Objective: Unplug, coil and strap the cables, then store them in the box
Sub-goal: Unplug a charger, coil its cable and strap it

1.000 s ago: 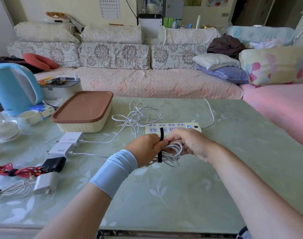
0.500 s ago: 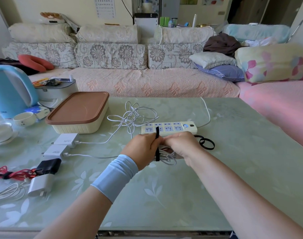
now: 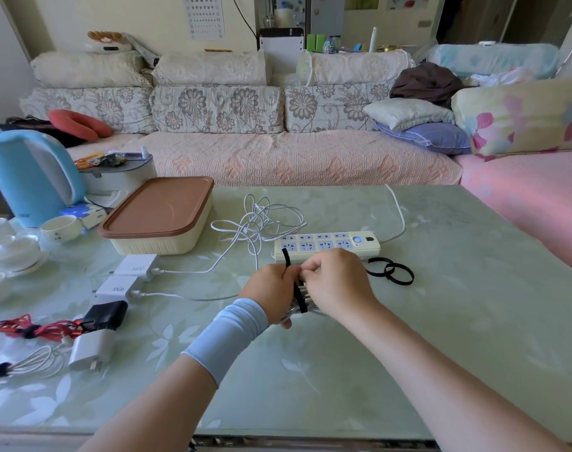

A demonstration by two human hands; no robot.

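Left grip [image 3: 271,293] curls round the coiled white cable [image 3: 288,316] at desk [image 3: 441,337] centre; right grip [image 3: 336,285] pinches the black strap [image 3: 301,298] wrapping it

The right hand [image 3: 336,285] is closing in against the left hand [image 3: 271,295] and pinching the black strap [image 3: 300,300] across the white coil [image 3: 288,314] — less of its loops is showing now — and the spare black straps [image 3: 390,272] are lying uncovered beside it.

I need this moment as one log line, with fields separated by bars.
step: strapping | left hand: pinches black strap | right hand: grips white cable coil | box: lid on
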